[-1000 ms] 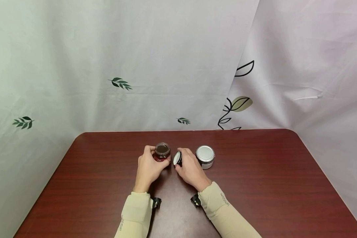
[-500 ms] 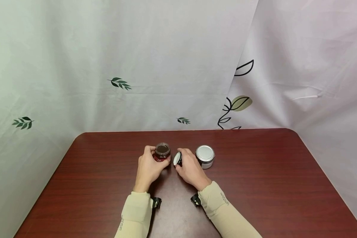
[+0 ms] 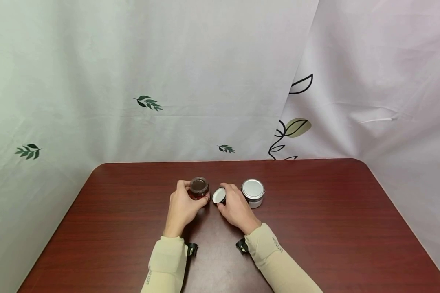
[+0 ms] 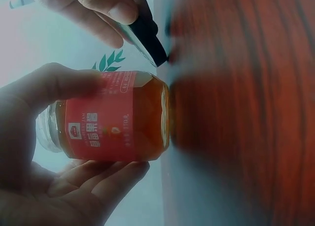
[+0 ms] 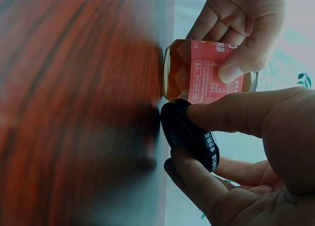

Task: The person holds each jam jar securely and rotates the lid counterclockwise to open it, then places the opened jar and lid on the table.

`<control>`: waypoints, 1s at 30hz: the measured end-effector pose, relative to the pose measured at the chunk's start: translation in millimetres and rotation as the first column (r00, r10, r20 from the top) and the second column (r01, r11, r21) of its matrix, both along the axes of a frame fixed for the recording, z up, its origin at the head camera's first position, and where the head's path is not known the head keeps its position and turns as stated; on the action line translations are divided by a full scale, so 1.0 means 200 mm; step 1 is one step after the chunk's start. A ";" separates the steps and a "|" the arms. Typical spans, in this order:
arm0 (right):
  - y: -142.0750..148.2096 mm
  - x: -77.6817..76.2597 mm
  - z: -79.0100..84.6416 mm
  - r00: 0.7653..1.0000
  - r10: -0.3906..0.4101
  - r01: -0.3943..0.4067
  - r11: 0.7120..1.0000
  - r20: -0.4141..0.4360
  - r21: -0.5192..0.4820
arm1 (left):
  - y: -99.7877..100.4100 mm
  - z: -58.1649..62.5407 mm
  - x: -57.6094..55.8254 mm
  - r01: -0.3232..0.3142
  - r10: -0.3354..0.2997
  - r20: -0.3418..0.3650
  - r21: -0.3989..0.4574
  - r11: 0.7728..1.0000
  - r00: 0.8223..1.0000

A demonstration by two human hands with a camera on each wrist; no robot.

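My left hand (image 3: pixel 183 207) grips a small glass jam jar (image 3: pixel 199 186), thumb on one side and fingers on the other. A pink-red label (image 4: pixel 101 120) wraps the jar, and its mouth is uncovered. In the left wrist view the jar's base is at the tabletop; whether it touches I cannot tell. Just right of the jar, my right hand (image 3: pixel 236 208) pinches a black lid (image 5: pixel 189 135) between thumb and fingers. The lid is tilted, its white inner side showing in the head view. Its lower edge is close to the table.
A round tin (image 3: pixel 252 190) with a silver top stands just right of my right hand. The reddish-brown wooden table (image 3: pixel 326 228) extends on both sides. Behind it hangs a pale curtain (image 3: pixel 190 73) with leaf prints.
My right hand has turned the lid so more of its white inside faces up. The jar has shifted slightly in my left hand. The tin has stayed in place.
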State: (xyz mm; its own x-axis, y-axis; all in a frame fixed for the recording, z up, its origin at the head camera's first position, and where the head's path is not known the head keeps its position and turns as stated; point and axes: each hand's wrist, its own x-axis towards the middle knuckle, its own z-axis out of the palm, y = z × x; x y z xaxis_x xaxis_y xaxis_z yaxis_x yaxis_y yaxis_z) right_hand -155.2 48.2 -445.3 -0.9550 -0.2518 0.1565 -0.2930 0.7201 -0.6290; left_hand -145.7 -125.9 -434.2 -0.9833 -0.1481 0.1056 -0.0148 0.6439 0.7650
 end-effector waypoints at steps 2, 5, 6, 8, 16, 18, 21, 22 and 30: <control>0.00 0.00 0.00 1.000 0.001 -0.001 1.000 0.001 0.007 | 0.00 0.00 0.00 -0.007 0.007 0.001 -0.002 1.000 1.000; 0.01 0.00 0.00 1.000 0.004 -0.004 1.000 0.002 0.017 | -0.01 -0.01 0.00 -0.014 0.014 0.004 -0.005 1.000 1.000; 0.01 0.00 0.00 1.000 0.006 -0.006 1.000 0.002 0.022 | -0.01 -0.01 0.00 -0.016 0.016 0.005 -0.010 1.000 1.000; 0.01 0.00 0.00 1.000 0.008 -0.008 1.000 0.011 0.027 | -0.01 -0.01 0.00 -0.018 0.018 0.005 -0.012 1.000 1.000; 0.02 0.00 0.00 1.000 0.017 -0.018 0.999 0.025 0.043 | 0.00 0.00 0.00 -0.028 0.028 0.006 -0.019 0.999 1.000; 0.02 0.01 -0.01 1.000 0.025 -0.026 0.999 0.018 0.045 | 0.00 0.00 0.00 -0.030 0.030 0.009 -0.018 0.999 1.000; 0.02 0.01 -0.01 1.000 0.032 -0.031 0.999 0.001 0.042 | 0.00 0.00 0.00 -0.031 0.032 0.013 -0.019 0.999 0.999; 0.02 0.01 -0.01 0.999 0.033 -0.033 0.999 -0.003 0.042 | 0.00 0.00 0.00 -0.032 0.033 0.014 -0.021 0.999 0.999; 0.02 0.01 -0.01 1.000 0.029 -0.028 0.998 -0.001 0.059 | 0.00 0.00 -0.01 -0.038 0.039 0.027 -0.018 0.999 0.999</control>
State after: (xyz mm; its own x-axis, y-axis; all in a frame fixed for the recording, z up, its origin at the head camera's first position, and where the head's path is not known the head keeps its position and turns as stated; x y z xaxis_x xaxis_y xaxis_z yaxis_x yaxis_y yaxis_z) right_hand -152.9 51.5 -448.1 -0.9471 -0.2877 0.1423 -0.3149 0.7470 -0.5854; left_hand -147.1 -125.8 -433.7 -0.9795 -0.1842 0.0821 -0.0602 0.6557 0.7526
